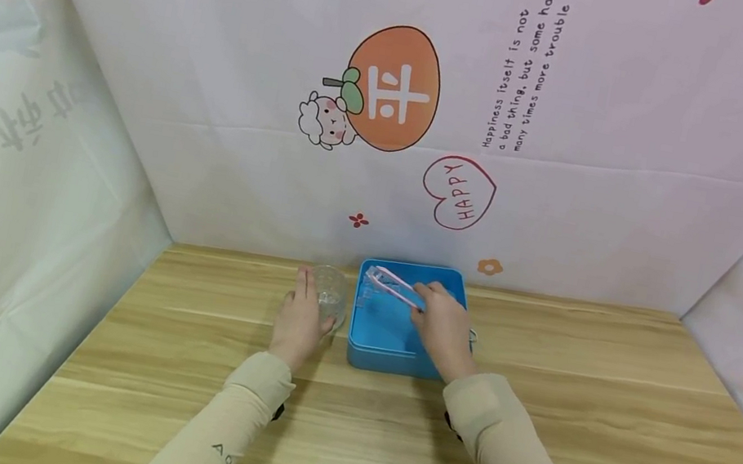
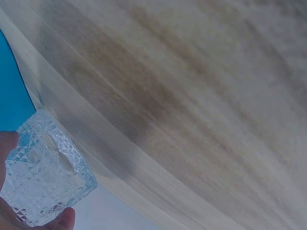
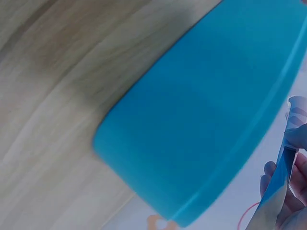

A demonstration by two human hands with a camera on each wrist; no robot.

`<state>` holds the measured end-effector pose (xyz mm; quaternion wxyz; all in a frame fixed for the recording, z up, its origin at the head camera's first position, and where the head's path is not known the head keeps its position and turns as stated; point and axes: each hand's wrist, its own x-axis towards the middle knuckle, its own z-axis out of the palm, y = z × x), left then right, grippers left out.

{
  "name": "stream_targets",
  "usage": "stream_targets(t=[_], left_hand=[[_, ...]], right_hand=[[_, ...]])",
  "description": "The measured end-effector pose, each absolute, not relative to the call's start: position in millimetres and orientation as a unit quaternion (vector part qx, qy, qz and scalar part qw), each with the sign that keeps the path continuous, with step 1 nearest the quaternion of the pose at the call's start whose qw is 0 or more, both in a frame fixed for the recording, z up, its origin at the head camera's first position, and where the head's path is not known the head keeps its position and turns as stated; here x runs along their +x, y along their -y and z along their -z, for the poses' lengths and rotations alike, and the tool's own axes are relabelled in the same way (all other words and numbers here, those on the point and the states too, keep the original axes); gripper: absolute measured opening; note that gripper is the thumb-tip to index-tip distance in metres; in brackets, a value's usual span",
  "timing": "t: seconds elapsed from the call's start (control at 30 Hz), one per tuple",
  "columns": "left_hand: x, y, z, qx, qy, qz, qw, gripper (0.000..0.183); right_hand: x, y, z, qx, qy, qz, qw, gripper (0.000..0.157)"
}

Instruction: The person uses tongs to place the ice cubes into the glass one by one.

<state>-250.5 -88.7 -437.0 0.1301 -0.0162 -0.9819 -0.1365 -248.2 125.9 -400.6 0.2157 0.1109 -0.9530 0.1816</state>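
Head view, just left of center in the lower half of the frame: holding a diamond-cut glass tumbler point(image 1: 328, 299) in the left hand point(image 1: 299, 324), with fingers and thumb on opposite sides, just beside the left wall of an open blue box point(image 1: 386, 361) on the wood-grain tabletop point(image 1: 334, 441). Right of center, gripping pink-edged tongs point(image 1: 400, 283) in the fingers of the right hand point(image 1: 441, 329), with a narrow spacing at the tips, over the box's upper left corner. At those tips, apparently a clear piece; too small to tell gripped from merely touched. Just below, inside the box at its left side, more clear pieces point(image 1: 364, 295), too see-through to count. Probably partway through a transfer with the tongs between box and tumbler, though cannot tell the direction for certain. Done, by this reading: getting the tongs in hand, steadying the tumbler, reaching the pieces. Left to do, if moving pieces into the tumbler: closing firmly, lifting over the box's rim, releasing above the tumbler, then repeating for the rest. Left wrist view, lower left: cannot separate any contents from the faceted glass.
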Motion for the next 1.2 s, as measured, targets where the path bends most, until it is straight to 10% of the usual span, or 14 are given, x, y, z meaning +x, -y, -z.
stream_targets(t=[1.2], left_hand=[[-252.0,88.6,436.1,-0.016,0.983,0.131,0.13,0.096]], right_hand=[[-231.0,-89.5,393.9,0.193,0.946,-0.168,0.202,0.031]])
